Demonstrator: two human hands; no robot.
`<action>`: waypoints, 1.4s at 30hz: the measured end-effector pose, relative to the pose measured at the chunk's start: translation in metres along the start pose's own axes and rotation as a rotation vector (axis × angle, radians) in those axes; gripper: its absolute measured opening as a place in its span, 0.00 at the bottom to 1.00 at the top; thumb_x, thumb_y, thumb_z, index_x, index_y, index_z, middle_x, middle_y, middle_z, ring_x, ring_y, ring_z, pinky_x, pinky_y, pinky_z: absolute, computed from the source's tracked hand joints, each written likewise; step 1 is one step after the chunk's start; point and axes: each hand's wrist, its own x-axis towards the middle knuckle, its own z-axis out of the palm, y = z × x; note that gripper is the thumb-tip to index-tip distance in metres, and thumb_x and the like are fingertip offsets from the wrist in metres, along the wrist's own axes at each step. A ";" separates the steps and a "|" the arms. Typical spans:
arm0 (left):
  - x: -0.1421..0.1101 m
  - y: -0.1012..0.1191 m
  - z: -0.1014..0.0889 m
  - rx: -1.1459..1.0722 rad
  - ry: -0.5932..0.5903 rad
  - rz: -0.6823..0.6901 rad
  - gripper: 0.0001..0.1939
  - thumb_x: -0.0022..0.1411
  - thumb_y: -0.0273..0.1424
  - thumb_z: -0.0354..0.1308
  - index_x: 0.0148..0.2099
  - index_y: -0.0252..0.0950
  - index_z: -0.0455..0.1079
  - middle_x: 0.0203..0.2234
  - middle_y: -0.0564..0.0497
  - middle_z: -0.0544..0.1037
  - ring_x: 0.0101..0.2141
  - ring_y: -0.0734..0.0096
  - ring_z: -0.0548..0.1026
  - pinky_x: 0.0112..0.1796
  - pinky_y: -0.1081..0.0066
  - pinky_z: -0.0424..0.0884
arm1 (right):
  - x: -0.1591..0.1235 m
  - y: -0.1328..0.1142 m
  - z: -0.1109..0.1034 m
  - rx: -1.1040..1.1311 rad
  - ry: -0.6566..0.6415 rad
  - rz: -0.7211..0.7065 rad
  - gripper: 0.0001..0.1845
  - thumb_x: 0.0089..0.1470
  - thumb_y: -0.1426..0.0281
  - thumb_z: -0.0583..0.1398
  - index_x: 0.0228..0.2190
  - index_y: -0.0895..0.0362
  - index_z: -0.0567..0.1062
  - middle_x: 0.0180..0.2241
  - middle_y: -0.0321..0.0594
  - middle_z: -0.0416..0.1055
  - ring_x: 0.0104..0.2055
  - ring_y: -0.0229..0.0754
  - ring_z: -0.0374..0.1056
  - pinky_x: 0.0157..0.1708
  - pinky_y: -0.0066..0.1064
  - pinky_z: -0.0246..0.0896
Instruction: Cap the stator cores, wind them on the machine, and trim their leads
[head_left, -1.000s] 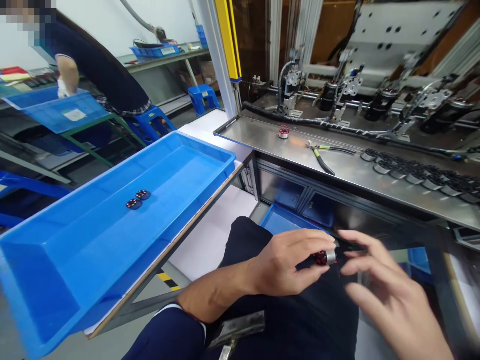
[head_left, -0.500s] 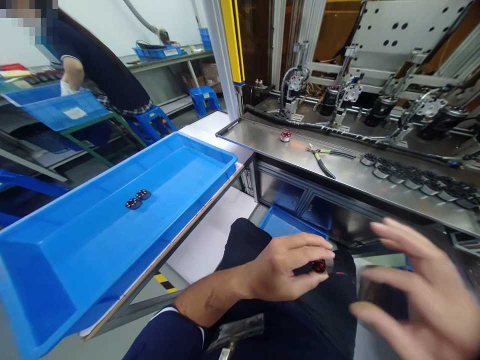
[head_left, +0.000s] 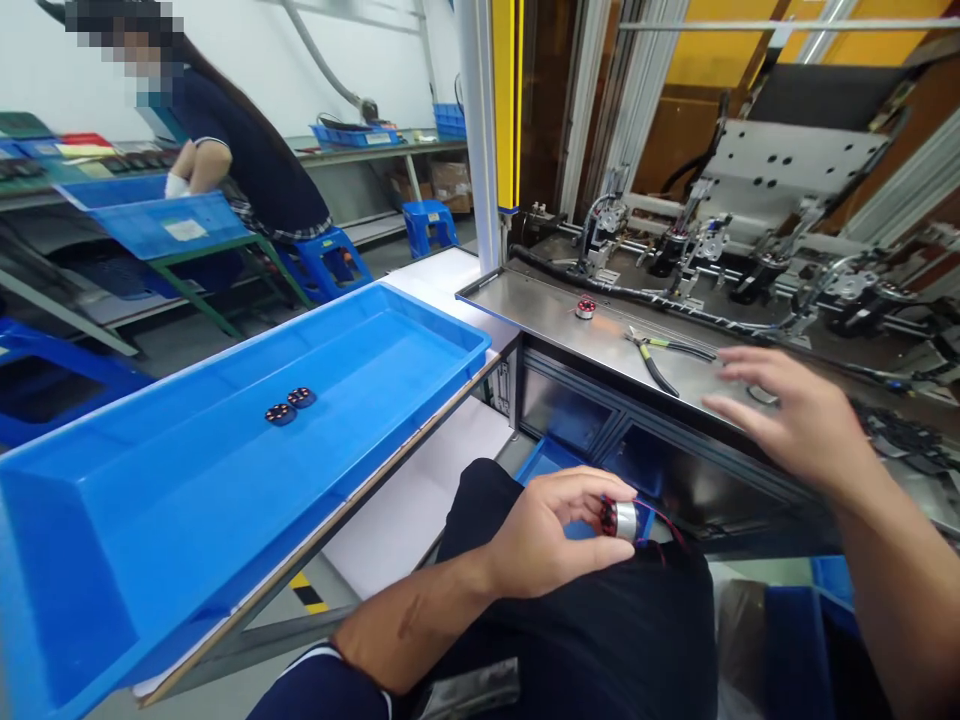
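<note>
Above my lap, my left hand [head_left: 551,535] grips a small round motor stator [head_left: 625,520] with a silvery rim, dark windings and thin red and black wires trailing to the right. My right hand [head_left: 802,420] is raised over the metal worktop [head_left: 495,293] with fingers apart and nothing in it. Just left of its fingertips lie pliers [head_left: 660,370] with green and black handles. The right hand and forearm partly hide a row of black and silver round parts [head_left: 911,440]. Another red-wound stator [head_left: 586,309] stands farther back on the worktop.
At left, a large blue tray [head_left: 420,420] holds two small dark round parts [head_left: 280,414]. Behind the worktop is a machine with several clamp stations [head_left: 705,240]. A co-worker [head_left: 255,150] sits at the far left by a blue bin [head_left: 161,225]. Another blue container [head_left: 799,640] is low at right.
My right hand has moved up and away from my lap to over the worktop. My left hand has turned the stator so its silvery side and wires show. The view has shifted slightly.
</note>
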 end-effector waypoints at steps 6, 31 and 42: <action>0.000 0.001 0.003 -0.240 0.154 -0.177 0.17 0.55 0.36 0.69 0.43 0.30 0.76 0.40 0.43 0.80 0.33 0.75 0.77 0.36 0.74 0.76 | 0.067 0.047 0.077 -0.107 -0.116 0.176 0.36 0.52 0.53 0.64 0.54 0.65 0.72 0.58 0.60 0.66 0.62 0.59 0.61 0.61 0.48 0.55; -0.002 -0.003 0.001 -0.287 0.132 -0.134 0.18 0.54 0.25 0.69 0.48 0.32 0.76 0.39 0.45 0.79 0.34 0.77 0.76 0.40 0.75 0.75 | -0.180 -0.101 0.068 0.689 0.025 0.393 0.26 0.56 0.65 0.64 0.56 0.52 0.70 0.40 0.43 0.79 0.35 0.43 0.78 0.38 0.27 0.76; -0.001 -0.005 0.015 -0.256 0.042 -0.085 0.17 0.54 0.24 0.68 0.47 0.34 0.77 0.39 0.46 0.80 0.36 0.76 0.77 0.41 0.76 0.75 | -0.182 -0.119 0.081 0.564 0.042 0.139 0.32 0.59 0.73 0.57 0.63 0.50 0.62 0.47 0.42 0.75 0.47 0.41 0.76 0.51 0.30 0.71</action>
